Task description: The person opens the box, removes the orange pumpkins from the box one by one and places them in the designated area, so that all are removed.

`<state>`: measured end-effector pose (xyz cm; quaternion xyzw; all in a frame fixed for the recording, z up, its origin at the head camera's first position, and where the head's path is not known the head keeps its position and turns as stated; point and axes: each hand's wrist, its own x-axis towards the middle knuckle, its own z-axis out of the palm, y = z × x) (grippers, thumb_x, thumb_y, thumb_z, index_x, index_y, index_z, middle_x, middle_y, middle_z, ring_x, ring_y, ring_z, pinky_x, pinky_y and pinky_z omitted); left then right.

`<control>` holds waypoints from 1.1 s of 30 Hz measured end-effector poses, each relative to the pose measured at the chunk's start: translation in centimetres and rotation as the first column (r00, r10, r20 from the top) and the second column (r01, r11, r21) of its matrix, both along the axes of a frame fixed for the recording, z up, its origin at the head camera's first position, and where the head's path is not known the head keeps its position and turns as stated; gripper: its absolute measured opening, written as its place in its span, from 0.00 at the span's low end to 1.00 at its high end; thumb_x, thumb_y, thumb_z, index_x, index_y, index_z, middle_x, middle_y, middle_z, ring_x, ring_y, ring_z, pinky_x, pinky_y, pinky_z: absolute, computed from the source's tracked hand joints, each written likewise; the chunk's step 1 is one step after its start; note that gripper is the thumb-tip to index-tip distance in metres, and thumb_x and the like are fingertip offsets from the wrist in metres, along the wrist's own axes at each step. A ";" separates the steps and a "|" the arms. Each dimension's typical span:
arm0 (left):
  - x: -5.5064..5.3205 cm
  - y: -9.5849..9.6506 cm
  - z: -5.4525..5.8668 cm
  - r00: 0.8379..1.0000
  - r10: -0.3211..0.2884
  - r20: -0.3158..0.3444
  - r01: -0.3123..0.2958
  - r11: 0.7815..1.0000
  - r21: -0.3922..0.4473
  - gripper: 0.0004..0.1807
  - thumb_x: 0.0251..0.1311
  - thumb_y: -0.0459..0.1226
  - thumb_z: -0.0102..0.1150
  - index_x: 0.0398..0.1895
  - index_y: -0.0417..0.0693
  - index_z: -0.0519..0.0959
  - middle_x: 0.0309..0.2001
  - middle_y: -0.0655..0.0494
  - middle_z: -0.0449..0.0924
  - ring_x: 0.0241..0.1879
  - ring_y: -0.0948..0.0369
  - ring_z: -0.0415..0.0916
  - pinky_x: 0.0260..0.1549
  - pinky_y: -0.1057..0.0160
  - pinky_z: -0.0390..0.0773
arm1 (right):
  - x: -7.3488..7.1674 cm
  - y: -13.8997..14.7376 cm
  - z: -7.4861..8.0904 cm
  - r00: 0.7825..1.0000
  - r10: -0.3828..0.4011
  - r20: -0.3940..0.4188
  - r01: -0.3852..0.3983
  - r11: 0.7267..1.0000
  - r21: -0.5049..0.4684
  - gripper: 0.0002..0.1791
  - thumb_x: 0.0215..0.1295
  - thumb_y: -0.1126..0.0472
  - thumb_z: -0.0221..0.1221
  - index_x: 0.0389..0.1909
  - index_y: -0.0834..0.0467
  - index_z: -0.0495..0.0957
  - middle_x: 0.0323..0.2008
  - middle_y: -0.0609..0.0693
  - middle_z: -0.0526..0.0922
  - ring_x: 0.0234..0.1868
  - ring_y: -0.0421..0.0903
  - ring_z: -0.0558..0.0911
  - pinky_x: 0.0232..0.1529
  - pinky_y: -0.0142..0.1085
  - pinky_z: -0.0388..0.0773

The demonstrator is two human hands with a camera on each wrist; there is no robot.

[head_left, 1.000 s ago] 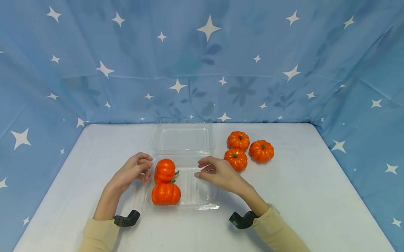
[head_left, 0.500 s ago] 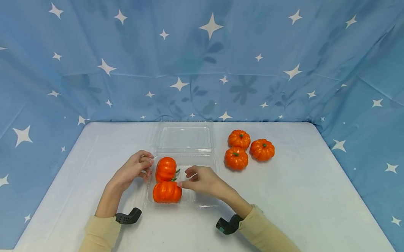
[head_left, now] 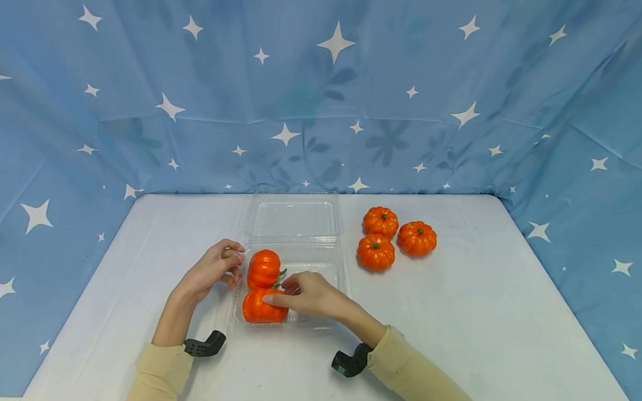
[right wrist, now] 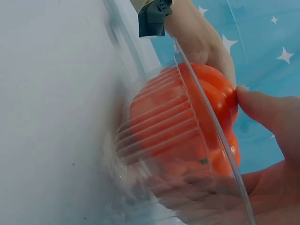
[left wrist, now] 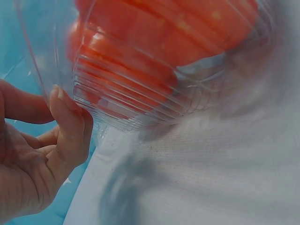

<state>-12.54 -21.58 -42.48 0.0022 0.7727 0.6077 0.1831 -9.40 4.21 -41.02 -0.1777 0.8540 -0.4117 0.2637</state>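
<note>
Two small orange pumpkins lie on their sides in the left part of a clear plastic clamshell container point(head_left: 323, 270). The rear pumpkin point(head_left: 263, 269) has its green stem toward the right. My right hand point(head_left: 318, 294) holds the front pumpkin point(head_left: 254, 309), thumb on its upper side and fingers by the stem end; the right wrist view shows the thumb point(right wrist: 258, 105) against its skin. At the container's left rim, my left hand point(head_left: 208, 273) pinches the plastic edge between thumb and finger, as the left wrist view shows near the ribbed wall point(left wrist: 126, 93).
The container's lid point(head_left: 295, 217) lies folded back behind it. Three more pumpkins sit together at the back right, one of them point(head_left: 417, 239) farthest right. A blue curtain point(head_left: 324, 134) with white stars surrounds the white table point(head_left: 483, 324) at the back and sides.
My right hand has moved left and slightly down from the container's right side onto the front pumpkin and taken hold of it. The left hand has stayed at the rim.
</note>
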 end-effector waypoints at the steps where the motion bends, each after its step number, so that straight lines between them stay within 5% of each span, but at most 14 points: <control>1: 0.0 0.0 0.0 1.000 0.001 -0.002 -0.001 1.000 0.000 0.19 0.76 0.31 0.43 0.63 0.26 0.60 0.35 0.45 0.74 0.24 0.61 0.73 0.23 0.65 0.81 | 0.0 -0.1 -0.1 1.000 -0.003 0.018 0.003 1.000 -0.002 0.34 0.63 0.39 0.66 0.55 0.65 0.82 0.49 0.55 0.87 0.43 0.46 0.84 0.44 0.39 0.84; 11: 0.1 0.1 -0.2 1.000 0.004 0.001 -0.004 1.000 0.006 0.19 0.76 0.30 0.43 0.63 0.26 0.60 0.35 0.46 0.74 0.24 0.61 0.73 0.23 0.65 0.82 | -0.1 -0.4 -0.6 0.992 0.006 0.128 -0.003 1.000 -0.026 0.25 0.61 0.37 0.67 0.40 0.56 0.87 0.26 0.45 0.79 0.31 0.43 0.77 0.29 0.35 0.71; 20: 0.1 0.1 0.0 1.000 -0.004 -0.003 0.004 1.000 0.005 0.19 0.76 0.31 0.43 0.63 0.27 0.60 0.35 0.45 0.74 0.24 0.61 0.72 0.23 0.64 0.82 | 0.0 -0.3 -0.5 0.992 0.026 0.127 -0.021 0.999 -0.034 0.21 0.63 0.37 0.66 0.29 0.51 0.85 0.20 0.43 0.71 0.27 0.40 0.71 0.27 0.34 0.62; 26: 0.2 0.0 0.1 1.000 -0.003 -0.008 0.003 1.000 -0.001 0.19 0.76 0.31 0.44 0.63 0.26 0.61 0.35 0.45 0.74 0.24 0.60 0.73 0.23 0.64 0.82 | -0.1 0.2 0.0 0.990 0.031 0.141 -0.023 0.998 -0.061 0.20 0.62 0.38 0.66 0.34 0.52 0.87 0.22 0.43 0.74 0.29 0.41 0.73 0.29 0.35 0.65; 33: 0.2 -0.1 0.2 1.000 0.003 -0.010 -0.003 1.000 -0.015 0.19 0.76 0.32 0.45 0.63 0.27 0.61 0.35 0.45 0.74 0.24 0.59 0.73 0.23 0.63 0.81 | 0.0 1.2 1.1 0.986 0.035 0.161 -0.022 0.996 -0.084 0.31 0.60 0.42 0.69 0.55 0.60 0.84 0.46 0.45 0.86 0.46 0.44 0.80 0.50 0.41 0.80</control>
